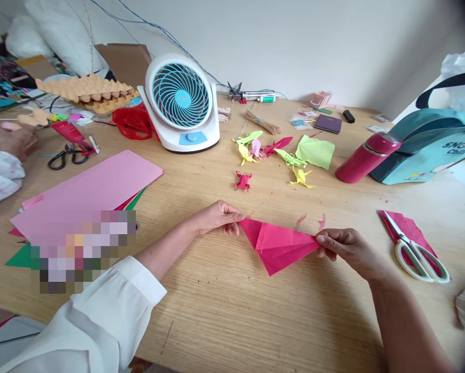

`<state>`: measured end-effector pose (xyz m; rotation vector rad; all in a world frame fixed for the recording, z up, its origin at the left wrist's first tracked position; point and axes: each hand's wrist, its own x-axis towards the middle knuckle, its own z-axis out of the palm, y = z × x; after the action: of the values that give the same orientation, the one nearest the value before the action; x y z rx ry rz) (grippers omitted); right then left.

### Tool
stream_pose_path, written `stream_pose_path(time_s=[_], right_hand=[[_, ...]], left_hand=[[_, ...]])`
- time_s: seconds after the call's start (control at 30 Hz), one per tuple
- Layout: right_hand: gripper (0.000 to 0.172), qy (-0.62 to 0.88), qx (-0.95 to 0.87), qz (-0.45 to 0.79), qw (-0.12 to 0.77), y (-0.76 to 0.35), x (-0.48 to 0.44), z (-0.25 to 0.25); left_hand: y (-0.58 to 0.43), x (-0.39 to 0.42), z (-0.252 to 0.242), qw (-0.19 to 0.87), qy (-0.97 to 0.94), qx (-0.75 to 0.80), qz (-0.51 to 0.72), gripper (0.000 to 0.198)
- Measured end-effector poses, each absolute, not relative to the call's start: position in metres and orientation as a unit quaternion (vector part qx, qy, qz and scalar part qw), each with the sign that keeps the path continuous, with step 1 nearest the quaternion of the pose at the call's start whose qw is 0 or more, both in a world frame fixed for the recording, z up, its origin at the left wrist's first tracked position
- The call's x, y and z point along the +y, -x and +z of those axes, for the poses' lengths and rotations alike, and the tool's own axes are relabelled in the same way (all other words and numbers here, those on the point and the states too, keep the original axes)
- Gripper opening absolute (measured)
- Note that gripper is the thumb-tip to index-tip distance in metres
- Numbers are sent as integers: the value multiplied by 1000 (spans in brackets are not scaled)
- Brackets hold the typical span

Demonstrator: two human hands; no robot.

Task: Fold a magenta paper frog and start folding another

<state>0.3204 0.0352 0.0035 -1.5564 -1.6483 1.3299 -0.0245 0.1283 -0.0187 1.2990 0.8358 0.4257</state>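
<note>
Between my hands, just over the wooden table, stretches a dark pink sheet of paper folded into a triangle, its point toward me. My left hand pinches the left corner between thumb and fingers. At the opposite corner, my right hand grips the paper the same way. Crease lines show across the folded layers. Beyond the paper sits a small red folded-paper frog, with a yellow folded figure to its right. White-handled scissors rest on dark pink paper at the right.
A white fan stands at the back. Pink sheets are stacked at left, near black-handled scissors and another person's hand. A red bottle and a teal bag stand at right. Green paper lies behind the frog.
</note>
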Motion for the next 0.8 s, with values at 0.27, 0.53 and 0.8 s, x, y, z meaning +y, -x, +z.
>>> stream_pose_path(time_s=[0.27, 0.53, 0.8], right_hand=[[49, 586, -575, 456, 342, -318, 37, 1], [44, 556, -533, 424, 476, -263, 33, 3], [25, 420, -676, 354, 492, -206, 2, 27]], left_hand=[[20, 128, -12, 721, -524, 347, 292, 50], [3, 114, -6, 780, -433, 340, 297, 59], [-9, 88, 9, 813, -368, 339, 296, 35]])
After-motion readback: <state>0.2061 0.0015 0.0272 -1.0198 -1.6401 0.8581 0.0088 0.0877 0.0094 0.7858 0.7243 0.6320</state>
